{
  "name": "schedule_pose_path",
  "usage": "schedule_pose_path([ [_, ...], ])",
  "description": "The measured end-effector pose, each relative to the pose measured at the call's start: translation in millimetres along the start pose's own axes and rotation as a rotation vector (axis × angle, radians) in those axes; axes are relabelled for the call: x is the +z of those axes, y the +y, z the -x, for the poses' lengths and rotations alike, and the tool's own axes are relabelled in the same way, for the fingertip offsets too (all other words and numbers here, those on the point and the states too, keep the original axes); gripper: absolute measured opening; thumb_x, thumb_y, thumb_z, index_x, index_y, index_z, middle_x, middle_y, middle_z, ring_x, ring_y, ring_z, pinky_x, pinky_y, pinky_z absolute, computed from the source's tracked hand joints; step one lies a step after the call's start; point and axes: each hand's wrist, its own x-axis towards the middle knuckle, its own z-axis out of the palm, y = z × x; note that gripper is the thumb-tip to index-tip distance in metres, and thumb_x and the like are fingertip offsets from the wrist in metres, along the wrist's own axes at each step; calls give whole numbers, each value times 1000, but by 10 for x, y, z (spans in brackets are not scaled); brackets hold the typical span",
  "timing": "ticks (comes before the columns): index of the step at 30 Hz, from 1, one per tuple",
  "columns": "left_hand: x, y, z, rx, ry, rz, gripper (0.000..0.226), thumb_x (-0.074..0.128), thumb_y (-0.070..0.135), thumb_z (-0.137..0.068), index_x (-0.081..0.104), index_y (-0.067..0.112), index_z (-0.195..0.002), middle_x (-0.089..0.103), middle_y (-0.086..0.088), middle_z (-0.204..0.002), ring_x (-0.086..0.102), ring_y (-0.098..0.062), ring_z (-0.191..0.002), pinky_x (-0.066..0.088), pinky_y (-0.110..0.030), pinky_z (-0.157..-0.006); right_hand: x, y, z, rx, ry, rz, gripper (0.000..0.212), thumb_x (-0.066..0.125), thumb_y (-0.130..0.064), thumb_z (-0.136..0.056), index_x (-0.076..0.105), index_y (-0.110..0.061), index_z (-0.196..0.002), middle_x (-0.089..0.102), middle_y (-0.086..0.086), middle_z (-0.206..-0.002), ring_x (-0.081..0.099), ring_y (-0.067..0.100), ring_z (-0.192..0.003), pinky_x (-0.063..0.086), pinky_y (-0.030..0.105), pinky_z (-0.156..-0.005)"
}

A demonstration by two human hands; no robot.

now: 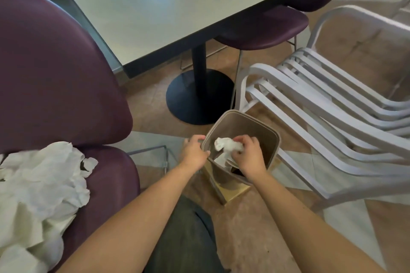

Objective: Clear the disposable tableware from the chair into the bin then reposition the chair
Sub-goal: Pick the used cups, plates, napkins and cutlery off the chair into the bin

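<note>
A small brown bin point(264, 127) stands on the floor between my knees and the table. My left hand point(195, 150) grips its near-left rim. My right hand point(248, 155) holds a crumpled white napkin point(226, 145) over the bin's opening, fingers curled round it. More white paper lies inside the bin below the napkin. On the seat of the purple chair point(55, 77) at the left lies a heap of crumpled white paper and tableware point(37, 186).
A white table point(155, 6) on a black pedestal base point(197, 95) stands ahead. A grey slatted metal chair point(321, 104) is on the right, close to the bin. A second purple chair point(264, 28) is tucked under the table. Tiled floor lies around.
</note>
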Motion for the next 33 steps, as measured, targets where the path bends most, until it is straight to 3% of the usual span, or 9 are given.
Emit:
schedule_pose_path([
  [3, 18, -38, -13, -2, 28, 61, 43, 69, 14, -86, 55, 25, -125, 57, -5, -120, 58, -19, -102, 42, -27, -89, 118, 102, -47, 115, -204, 118, 42, 59, -13, -89, 58, -20, -130, 45, 9, -140, 59, 24, -109, 43, 23, -86],
  [6, 18, -48, 6, -24, 24, 119, 41, 68, 14, -87, 57, 23, -125, 59, -4, -120, 59, -19, -104, 44, -28, -88, 126, 44, -6, 83, -184, 111, 35, 57, -19, -92, 61, -21, -127, 52, 5, -137, 58, 22, -113, 45, 27, -93],
  [9, -53, -56, 75, -15, 5, 171, 37, 66, 15, -90, 58, 19, -126, 62, -3, -118, 59, -18, -108, 41, -23, -85, 118, -134, 87, 17, -148, 63, 31, 59, -20, -90, 64, -22, -120, 62, 3, -124, 62, 20, -105, 49, 35, -95],
  [13, -286, -83, 254, 24, -20, 308, 33, 62, 14, -92, 59, 17, -125, 62, -3, -114, 58, -19, -109, 42, -25, -88, 153, -482, 280, -60, -133, -41, 28, 59, -17, -90, 66, -19, -118, 67, 2, -115, 61, 17, -105, 48, 30, -95],
  [17, -684, -252, 500, 66, 92, 367, 24, 58, 18, -94, 61, 23, -118, 65, 2, -110, 61, -17, -105, 47, -29, -92, 293, -864, 571, -176, -168, -69, 25, 58, -14, -92, 66, -19, -116, 65, -2, -114, 59, 14, -105, 46, 27, -90],
  [20, -1034, -439, 744, 90, 174, 357, 24, 56, 22, -95, 62, 26, -118, 64, 10, -105, 60, -11, -100, 43, -24, -87, 458, -1095, 781, -233, -195, -67, 23, 59, -18, -93, 65, -23, -114, 64, -4, -113, 58, 10, -100, 42, 22, -80],
  [24, -1481, -780, 1164, 147, 305, 363, 23, 57, 21, -94, 66, 27, -113, 66, 11, -104, 61, -7, -99, 45, -24, -90, 761, -1428, 1149, -310, -242, -65, 20, 60, -18, -92, 66, -23, -110, 65, -3, -112, 60, 12, -102, 45, 25, -84],
  [31, -2022, -1487, 1843, 93, 465, 392, 19, 57, 18, -92, 68, 28, -104, 65, 14, -92, 61, -3, -80, 42, -12, -66, 1289, -1808, 1785, -409, -325, 9, 11, 63, -17, -88, 69, -19, -97, 64, -8, -87, 55, 8, -78, 35, 14, -63],
  [33, -2121, -1739, 2020, 61, 500, 355, 19, 57, 21, -92, 67, 34, -102, 64, 14, -95, 61, -5, -83, 43, -18, -70, 1443, -1868, 1961, -417, -355, 20, 7, 63, -18, -88, 68, -19, -93, 62, -10, -82, 54, 7, -75, 33, 15, -59],
])
